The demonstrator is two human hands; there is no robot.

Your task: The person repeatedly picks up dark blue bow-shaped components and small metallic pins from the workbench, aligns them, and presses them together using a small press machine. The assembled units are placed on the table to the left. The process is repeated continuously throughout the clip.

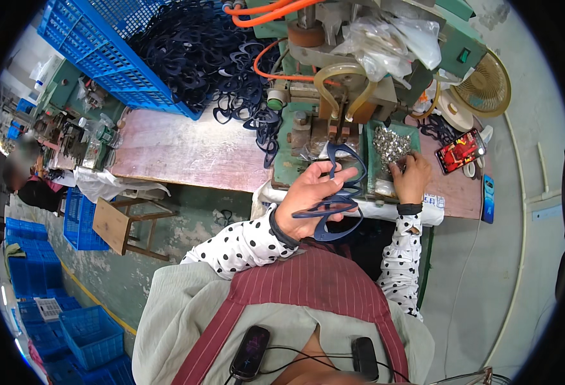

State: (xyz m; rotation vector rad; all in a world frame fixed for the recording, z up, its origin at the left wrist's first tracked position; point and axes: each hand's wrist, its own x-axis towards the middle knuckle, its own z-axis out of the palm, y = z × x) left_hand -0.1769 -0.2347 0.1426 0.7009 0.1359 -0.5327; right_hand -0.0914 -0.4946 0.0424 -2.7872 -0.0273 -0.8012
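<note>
My left hand [305, 197] is closed around several dark blue, curved loop-shaped pieces [324, 235]. One of these loops reaches up to the metal tooling of a green bench press [285, 142]; whether it touches cannot be told. Over to the right, my right hand [413, 179] rests at the near right edge of a small green tray [375, 168]. Small shiny metal parts [390, 145] lie heaped in that tray. The fingers of this hand are bent together at the heap, and anything between them is too small to make out.
A blue plastic crate [112, 61] at the far left spills a pile of dark blue loops [196, 54] onto the table [186, 151]. Orange hoses [263, 14] hang above the press. A phone [460, 151] and a fan [486, 83] are at the right. A wooden stool [111, 226] stands left.
</note>
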